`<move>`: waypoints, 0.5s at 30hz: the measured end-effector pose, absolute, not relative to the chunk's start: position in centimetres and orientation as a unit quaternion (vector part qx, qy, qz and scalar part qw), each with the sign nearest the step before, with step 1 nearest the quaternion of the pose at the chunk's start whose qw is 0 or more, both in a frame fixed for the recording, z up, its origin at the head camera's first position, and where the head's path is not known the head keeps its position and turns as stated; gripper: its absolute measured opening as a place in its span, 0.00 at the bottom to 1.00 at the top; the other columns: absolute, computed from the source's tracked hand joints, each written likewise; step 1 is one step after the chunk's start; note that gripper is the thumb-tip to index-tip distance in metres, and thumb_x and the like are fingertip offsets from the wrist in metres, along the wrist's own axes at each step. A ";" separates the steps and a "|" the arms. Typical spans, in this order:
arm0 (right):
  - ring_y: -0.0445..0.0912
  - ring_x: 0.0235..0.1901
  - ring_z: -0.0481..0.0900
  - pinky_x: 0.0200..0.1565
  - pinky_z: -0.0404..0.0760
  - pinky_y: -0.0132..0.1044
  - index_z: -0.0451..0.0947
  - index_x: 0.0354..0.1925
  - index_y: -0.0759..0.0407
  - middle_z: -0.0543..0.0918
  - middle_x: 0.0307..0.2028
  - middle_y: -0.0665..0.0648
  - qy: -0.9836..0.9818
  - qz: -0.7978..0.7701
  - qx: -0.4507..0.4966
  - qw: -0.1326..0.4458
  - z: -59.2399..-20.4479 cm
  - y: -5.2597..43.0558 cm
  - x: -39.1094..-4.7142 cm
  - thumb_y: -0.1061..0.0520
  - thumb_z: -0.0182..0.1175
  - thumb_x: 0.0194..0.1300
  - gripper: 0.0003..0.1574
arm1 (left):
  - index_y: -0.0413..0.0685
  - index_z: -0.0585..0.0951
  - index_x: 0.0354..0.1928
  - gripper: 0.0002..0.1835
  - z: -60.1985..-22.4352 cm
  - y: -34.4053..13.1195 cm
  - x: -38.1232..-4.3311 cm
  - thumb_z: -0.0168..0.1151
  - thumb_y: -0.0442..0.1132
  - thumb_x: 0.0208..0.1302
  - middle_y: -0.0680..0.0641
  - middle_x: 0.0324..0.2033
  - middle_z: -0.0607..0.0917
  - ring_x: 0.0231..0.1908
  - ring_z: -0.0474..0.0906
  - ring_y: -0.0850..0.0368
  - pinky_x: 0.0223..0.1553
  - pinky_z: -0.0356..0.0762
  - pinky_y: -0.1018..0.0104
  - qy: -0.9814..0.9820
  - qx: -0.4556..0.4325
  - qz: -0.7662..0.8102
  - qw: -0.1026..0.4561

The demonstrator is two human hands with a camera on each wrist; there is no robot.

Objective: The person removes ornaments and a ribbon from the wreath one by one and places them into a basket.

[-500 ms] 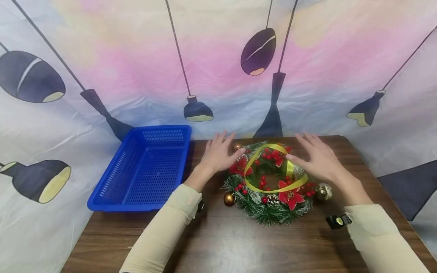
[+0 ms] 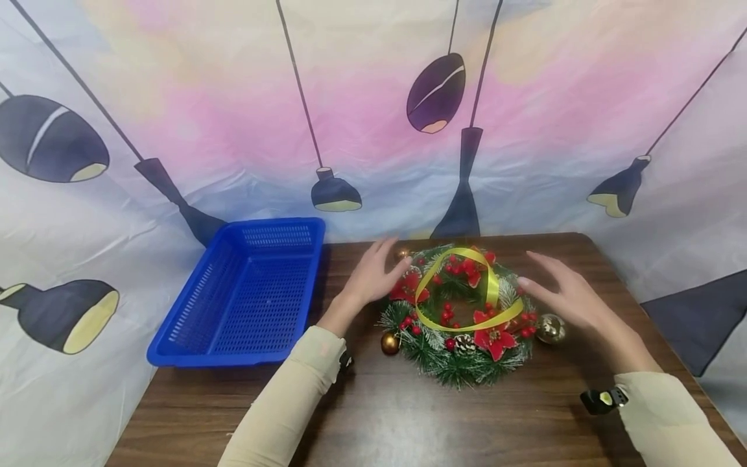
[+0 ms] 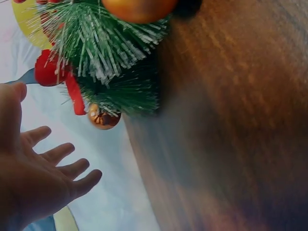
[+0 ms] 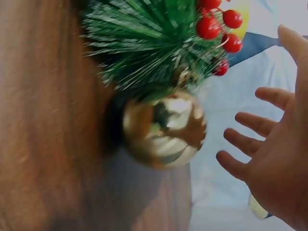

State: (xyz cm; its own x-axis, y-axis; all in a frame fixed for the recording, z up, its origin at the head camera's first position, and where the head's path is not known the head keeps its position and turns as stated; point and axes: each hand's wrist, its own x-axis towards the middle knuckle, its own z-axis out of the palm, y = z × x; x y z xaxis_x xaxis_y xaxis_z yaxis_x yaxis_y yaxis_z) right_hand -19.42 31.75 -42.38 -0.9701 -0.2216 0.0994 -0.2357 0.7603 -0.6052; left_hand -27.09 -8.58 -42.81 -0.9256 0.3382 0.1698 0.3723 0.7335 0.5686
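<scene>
A green Christmas wreath (image 2: 461, 370) with red poinsettias, red berries (image 4: 209, 28) and pine cones lies flat on the wooden table. Across its top loops a yellow ribbon (image 2: 428, 321). At the wreath's left side my left hand (image 2: 370, 275) hovers with fingers spread, holding nothing. My right hand (image 2: 566, 292) is held beside the right side, fingers extended, also holding nothing. Below that hand sits a shiny gold ball ornament (image 4: 163, 127) at the wreath's edge. A smaller copper-coloured ball (image 2: 390, 343) rests at the front left, and another small ball (image 3: 103, 118) shows at the back left.
A blue plastic basket (image 2: 233, 358) with slotted sides stands at the left of the table (image 2: 397, 421). Behind the table hangs a cloth backdrop (image 2: 233, 97) printed with dark lamps.
My right hand has moved to the right, away from the wreath. The left hand has shifted slightly lower and closer in. The wreath and basket stay in place.
</scene>
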 end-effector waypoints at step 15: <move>0.74 0.67 0.70 0.59 0.70 0.78 0.61 0.80 0.59 0.64 0.76 0.73 -0.910 0.402 0.098 -0.038 -45.4 32.7 -18.5 0.38 0.57 0.80 0.43 | 0.45 0.69 0.77 0.29 -45.3 -7.4 -29.2 0.54 0.50 0.82 0.38 0.73 0.74 0.73 0.68 0.41 0.75 0.64 0.45 -0.898 -0.159 -0.410 0.033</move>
State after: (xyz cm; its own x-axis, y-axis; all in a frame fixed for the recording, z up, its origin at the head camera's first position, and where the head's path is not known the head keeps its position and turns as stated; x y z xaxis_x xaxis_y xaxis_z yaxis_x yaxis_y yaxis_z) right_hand -18.46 32.69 -45.43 -0.9778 -0.2093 0.0091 -0.1478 0.6583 -0.7382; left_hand -29.22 -7.44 -45.34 -0.9472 0.2591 0.1892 0.3126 0.6134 0.7252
